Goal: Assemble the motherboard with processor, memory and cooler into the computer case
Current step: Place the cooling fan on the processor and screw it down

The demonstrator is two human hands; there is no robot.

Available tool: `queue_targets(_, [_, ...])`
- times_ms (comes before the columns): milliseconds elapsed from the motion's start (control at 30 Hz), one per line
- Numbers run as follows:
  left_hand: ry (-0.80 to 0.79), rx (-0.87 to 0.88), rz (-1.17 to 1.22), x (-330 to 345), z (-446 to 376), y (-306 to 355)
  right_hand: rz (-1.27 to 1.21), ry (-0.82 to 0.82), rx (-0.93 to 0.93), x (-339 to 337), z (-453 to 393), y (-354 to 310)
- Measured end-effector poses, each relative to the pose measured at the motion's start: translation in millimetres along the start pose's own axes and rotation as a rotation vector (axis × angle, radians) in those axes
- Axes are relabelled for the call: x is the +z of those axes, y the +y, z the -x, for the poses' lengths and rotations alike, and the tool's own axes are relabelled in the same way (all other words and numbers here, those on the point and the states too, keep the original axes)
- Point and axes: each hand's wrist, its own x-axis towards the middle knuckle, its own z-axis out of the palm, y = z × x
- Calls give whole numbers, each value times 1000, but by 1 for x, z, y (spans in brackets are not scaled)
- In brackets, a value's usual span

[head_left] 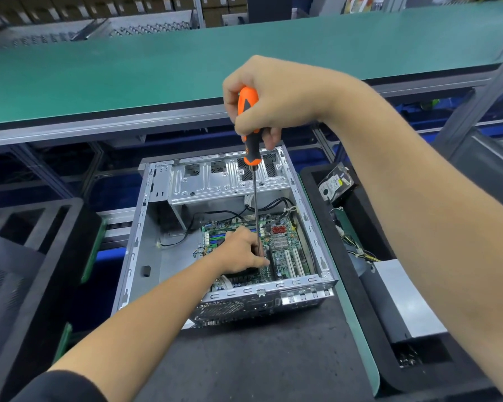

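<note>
Fingers of right hand (262, 103) grip screwdriver (251, 146) upright; left hand (241, 250) pinches its shaft over motherboard (285, 242) in case (157, 227).

The left hand (241, 252) hides the screwdriver (249, 111) tip and the motherboard (285, 242) beneath it; the right forearm runs off the picture's right edge

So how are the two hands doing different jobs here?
The right hand is raised high above the computer case, gripping the orange handle of the screwdriver. The left hand is low inside the case, on the motherboard, with its fingers curled near the bottom of the screwdriver's shaft. Whether they actually touch the shaft or something under it is hidden. Both are bare and busy with the same tool.
</note>
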Motion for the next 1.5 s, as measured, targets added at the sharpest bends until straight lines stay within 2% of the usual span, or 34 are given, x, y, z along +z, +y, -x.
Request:
queue_targets(167, [4, -16, -53, 2, -1, -1, -18, -56, 22, -2, 3, -5])
queue_targets(467, [-75, 24, -149, -1, 3, -4, 192, -160, 110, -16, 2, -24])
queue_targets(633, [-104, 59, -153, 0, -1, -10, 403, -89, 121, -5, -6, -29])
queue_targets(767, [-92, 78, -155, 3, -3, -10, 469, -51, 130, 4, -9, -27])
queue_targets(967, [-113, 130, -97, -5, 0, -17, 410, -239, 96, -8, -6, -39])
queue_targets(1067, [-164, 165, -125, -7, -1, -16, 445, -154, 34, -7, -1, -34])
queue_targets(1167, [-144, 133, -126, -3, -3, -21, 529, -37, 68, -3, 1, -27])
queue_targets(1267, [-140, 119, -163, 0, -6, -21, 514, 12, 133, -1, 3, -18])
queue_targets(1333, [-137, 129, -163, 0, -6, -21, 517, -19, 155, -6, 7, -17])
queue_targets(1433, [-134, 128, -142, -1, -5, -19, 495, -180, 160, -18, 17, -22])
queue_targets(1500, [-129, 121, -141, 0, -2, -15, 442, -223, 123, -19, 19, -26])
